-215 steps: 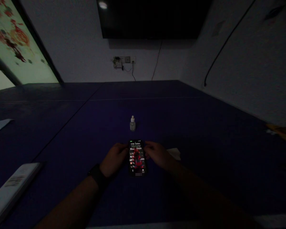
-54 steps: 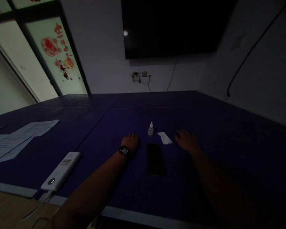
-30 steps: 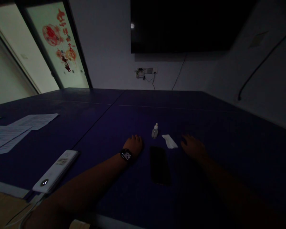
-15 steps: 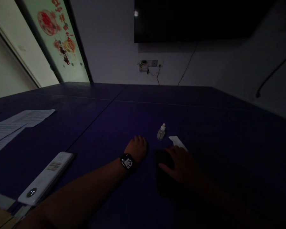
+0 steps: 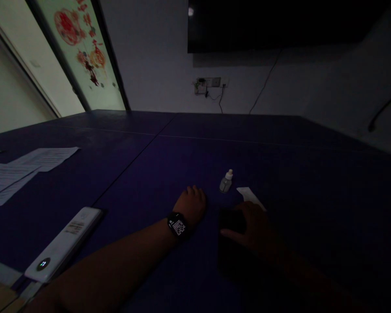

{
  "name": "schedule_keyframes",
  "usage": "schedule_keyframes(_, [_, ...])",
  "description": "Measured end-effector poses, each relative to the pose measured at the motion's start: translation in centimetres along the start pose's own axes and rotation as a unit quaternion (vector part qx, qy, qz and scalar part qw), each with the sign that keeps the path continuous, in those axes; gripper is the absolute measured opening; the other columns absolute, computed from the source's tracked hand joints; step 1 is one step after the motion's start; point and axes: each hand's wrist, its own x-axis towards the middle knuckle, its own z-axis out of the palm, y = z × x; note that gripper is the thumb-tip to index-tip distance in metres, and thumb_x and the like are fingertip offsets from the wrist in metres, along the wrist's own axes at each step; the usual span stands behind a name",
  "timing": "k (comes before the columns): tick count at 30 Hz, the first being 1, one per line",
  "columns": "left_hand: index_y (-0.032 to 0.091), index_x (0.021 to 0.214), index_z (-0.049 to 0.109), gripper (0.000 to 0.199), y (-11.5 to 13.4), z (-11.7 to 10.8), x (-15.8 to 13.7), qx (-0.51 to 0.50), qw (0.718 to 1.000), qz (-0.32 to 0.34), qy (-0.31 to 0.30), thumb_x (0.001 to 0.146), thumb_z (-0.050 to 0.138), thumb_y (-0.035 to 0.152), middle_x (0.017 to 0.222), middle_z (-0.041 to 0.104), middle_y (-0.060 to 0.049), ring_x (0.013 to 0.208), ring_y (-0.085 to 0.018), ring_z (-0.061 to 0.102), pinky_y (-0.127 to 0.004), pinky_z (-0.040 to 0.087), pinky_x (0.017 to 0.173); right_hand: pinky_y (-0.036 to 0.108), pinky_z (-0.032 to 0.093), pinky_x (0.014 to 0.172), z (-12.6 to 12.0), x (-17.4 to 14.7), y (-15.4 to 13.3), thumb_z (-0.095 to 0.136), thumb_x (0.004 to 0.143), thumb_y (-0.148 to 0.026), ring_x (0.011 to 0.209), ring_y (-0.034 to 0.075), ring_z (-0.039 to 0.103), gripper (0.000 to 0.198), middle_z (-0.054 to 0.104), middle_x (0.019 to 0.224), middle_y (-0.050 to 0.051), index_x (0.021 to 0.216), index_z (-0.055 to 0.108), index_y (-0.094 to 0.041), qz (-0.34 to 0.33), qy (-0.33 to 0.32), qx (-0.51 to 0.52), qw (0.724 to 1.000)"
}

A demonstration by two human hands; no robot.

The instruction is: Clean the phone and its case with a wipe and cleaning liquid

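Toward the counter's [image 5: 182, 161] near edge, our right grip [image 5: 256, 226] lies over the dark phone [image 5: 233, 221]; we cannot tell whether it or our left grip [image 5: 191, 206] is clenched.

Papers [image 5: 9, 176] and a white device [image 5: 63, 241] with a lit display [image 5: 43, 264] on the blue table [image 5: 143, 174]; dark wall screen [image 5: 263, 24] beyond.

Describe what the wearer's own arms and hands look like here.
Both the left hand and right hand are ungloved. The left wrist wears a dark watch with a lit, rounded rectangular screen. The left forearm shows no sleeve; the right is too dark for detail.
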Motion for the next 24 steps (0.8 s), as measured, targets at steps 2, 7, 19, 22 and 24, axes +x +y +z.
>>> schedule_keyframes(2, [0.000,0.138,0.052,0.042,0.0,-0.1,0.0,0.000,1.000,-0.001,0.001,0.102,0.035,0.013,0.134,0.059,-0.030,0.119,-0.035,0.062,-0.043,0.051,0.088,0.042,0.050,0.079,0.0,0.0,0.0,0.078,0.073,-0.055,0.089,0.029,0.063,0.046,0.066,0.097,0.010,0.097,0.063,-0.020,0.006,0.001,0.006,1.000])
schedule_keyframes(7, [-0.001,0.134,0.055,0.040,0.1,-0.2,0.0,-0.006,1.000,-0.003,0.004,0.101,0.035,0.012,0.132,0.059,-0.032,0.115,-0.035,0.064,-0.043,0.052,0.085,0.047,0.051,0.088,0.0,0.1,0.1,0.069,0.085,-0.045,0.097,0.030,0.063,0.031,0.068,0.103,0.011,0.103,0.066,-0.020,-0.006,-0.002,0.016,1.000])
schedule_keyframes(19, [0.002,0.137,0.054,0.040,0.1,-0.2,0.0,-0.029,1.000,-0.012,0.002,0.101,0.040,0.013,0.137,0.057,-0.031,0.121,-0.035,0.061,-0.044,0.052,0.090,0.051,0.052,0.097,-0.5,0.1,-1.4,0.050,0.097,-0.047,0.113,0.033,0.064,0.039,0.067,0.119,0.017,0.119,0.063,-0.018,0.007,0.033,-0.022,0.999])
schedule_keyframes(22, [0.000,0.137,0.054,0.041,0.2,-0.4,0.1,-0.029,1.000,-0.011,0.000,0.101,0.037,0.012,0.135,0.058,-0.032,0.119,-0.035,0.062,-0.044,0.052,0.088,0.051,0.055,0.090,-0.7,-0.6,-2.5,0.053,0.094,-0.053,0.111,0.036,0.065,0.051,0.065,0.124,0.019,0.130,0.058,-0.017,0.006,0.018,-0.058,0.998])
schedule_keyframes(24, [0.000,0.136,0.055,0.041,0.2,-0.4,0.1,-0.030,1.000,-0.009,-0.001,0.101,0.037,0.012,0.134,0.058,-0.033,0.118,-0.035,0.063,-0.043,0.052,0.086,0.052,0.055,0.087,-0.4,-0.9,-3.0,0.059,0.088,-0.058,0.109,0.039,0.065,0.061,0.064,0.124,0.021,0.134,0.056,-0.018,-0.003,0.010,-0.080,0.997])
